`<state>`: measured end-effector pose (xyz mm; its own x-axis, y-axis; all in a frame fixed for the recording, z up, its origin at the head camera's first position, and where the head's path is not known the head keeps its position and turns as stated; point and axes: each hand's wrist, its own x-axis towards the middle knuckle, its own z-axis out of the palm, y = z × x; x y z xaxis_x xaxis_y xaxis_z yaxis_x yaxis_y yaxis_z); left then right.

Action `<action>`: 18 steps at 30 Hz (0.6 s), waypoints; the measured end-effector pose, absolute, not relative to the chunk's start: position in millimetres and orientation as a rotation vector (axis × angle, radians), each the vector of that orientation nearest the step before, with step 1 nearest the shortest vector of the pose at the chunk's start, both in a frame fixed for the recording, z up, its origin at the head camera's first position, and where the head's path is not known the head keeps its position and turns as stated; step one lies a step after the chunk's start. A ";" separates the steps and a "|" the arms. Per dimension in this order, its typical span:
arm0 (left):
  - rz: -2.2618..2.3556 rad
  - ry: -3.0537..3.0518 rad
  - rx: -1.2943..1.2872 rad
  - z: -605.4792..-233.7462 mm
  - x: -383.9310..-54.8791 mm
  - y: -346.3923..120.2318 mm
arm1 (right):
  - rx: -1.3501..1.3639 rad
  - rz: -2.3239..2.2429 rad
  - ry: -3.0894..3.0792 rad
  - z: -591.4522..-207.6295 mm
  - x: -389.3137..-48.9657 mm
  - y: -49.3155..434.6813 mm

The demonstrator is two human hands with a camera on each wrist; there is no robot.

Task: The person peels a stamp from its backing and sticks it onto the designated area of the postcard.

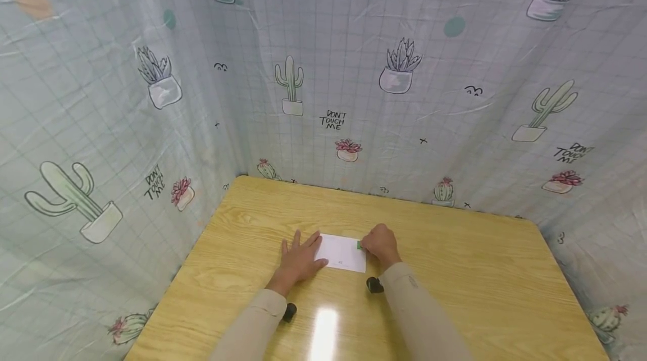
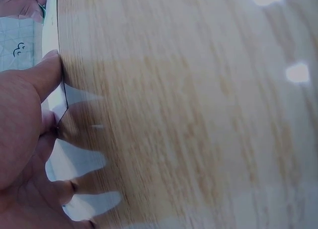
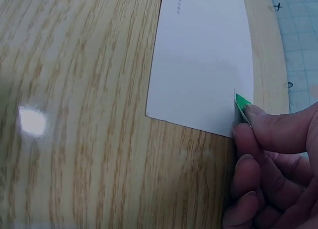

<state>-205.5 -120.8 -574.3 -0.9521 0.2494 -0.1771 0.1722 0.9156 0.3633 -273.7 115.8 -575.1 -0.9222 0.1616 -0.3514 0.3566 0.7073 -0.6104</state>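
A white rectangular paper (image 1: 342,252), like an envelope with small dark print near its near edge, lies flat on the wooden table. My left hand (image 1: 299,263) rests on its left end, fingers spread and thumb along the near edge. At the far right corner my right hand (image 1: 381,242) pinches a small green stamp-like piece of paper (image 3: 242,100) between thumb and forefinger. In the right wrist view that piece stands tilted up over the corner of the white paper, its green face partly hidden by the thumb. The other right fingers curl beneath.
The wooden table (image 1: 480,271) reaches back to a curtain (image 1: 313,30) with cactus prints, which also hangs at the left and right sides. Black wrist devices (image 1: 374,285) sit by both sleeves. A bright reflection shines on the near tabletop.
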 end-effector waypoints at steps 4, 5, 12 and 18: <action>0.517 2.847 0.315 -573.4 -205.3 -120.5 | 0.363 -0.938 2.687 -572.2 -273.0 115.3; 0.518 2.844 0.315 -573.5 -205.2 -120.4 | 0.355 -0.916 2.698 -571.5 -272.7 115.2; 0.522 2.843 0.309 -573.0 -205.1 -119.7 | 0.370 -0.878 2.696 -570.3 -273.0 113.5; 0.522 2.835 0.308 -572.5 -205.7 -120.0 | 0.319 -0.861 2.726 -569.4 -270.4 115.5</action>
<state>-205.7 -120.0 -572.5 -0.9485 0.2482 -0.1967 0.1618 0.9138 0.3726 -270.4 115.5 -569.4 -0.9409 0.1280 -0.3137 0.2849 0.7999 -0.5281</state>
